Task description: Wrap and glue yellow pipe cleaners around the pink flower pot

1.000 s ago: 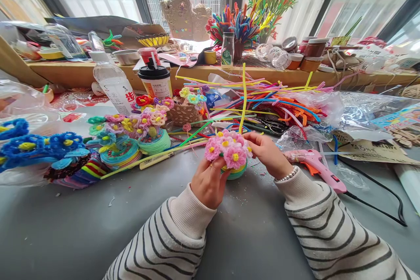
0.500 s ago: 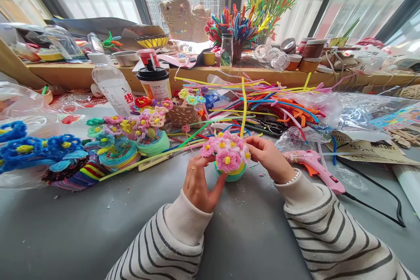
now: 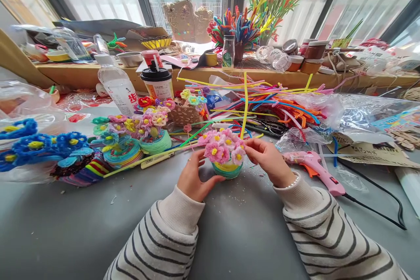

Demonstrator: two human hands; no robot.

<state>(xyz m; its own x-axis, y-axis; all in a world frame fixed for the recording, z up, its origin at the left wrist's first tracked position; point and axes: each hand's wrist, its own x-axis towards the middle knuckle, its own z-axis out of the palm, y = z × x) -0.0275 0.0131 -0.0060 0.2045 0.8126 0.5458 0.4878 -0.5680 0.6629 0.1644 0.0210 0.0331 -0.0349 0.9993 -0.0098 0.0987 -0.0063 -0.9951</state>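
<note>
A small basket of pink pipe-cleaner flowers [image 3: 222, 148] with yellow centres, on a green and yellow coiled base, stands on the grey table [image 3: 82, 227] in front of me. My left hand [image 3: 193, 178] cups its left side, fingers curled round the base. My right hand [image 3: 267, 159] pinches the flowers at the right edge, next to an upright yellow pipe cleaner [image 3: 244, 105] that rises from behind the basket.
A pink glue gun [image 3: 315, 166] with a black cord lies to the right. Finished flower baskets [image 3: 144, 133] and blue flowers [image 3: 39, 148] sit at left. Loose pipe cleaners [image 3: 278, 103], a water bottle [image 3: 114, 83] and a lidded cup [image 3: 157, 83] crowd the back, below a cluttered window ledge.
The flower basket has come down from a raised, tilted hold to stand upright on the table. My left hand slid lower and left along its base; my right stayed at the flowers.
</note>
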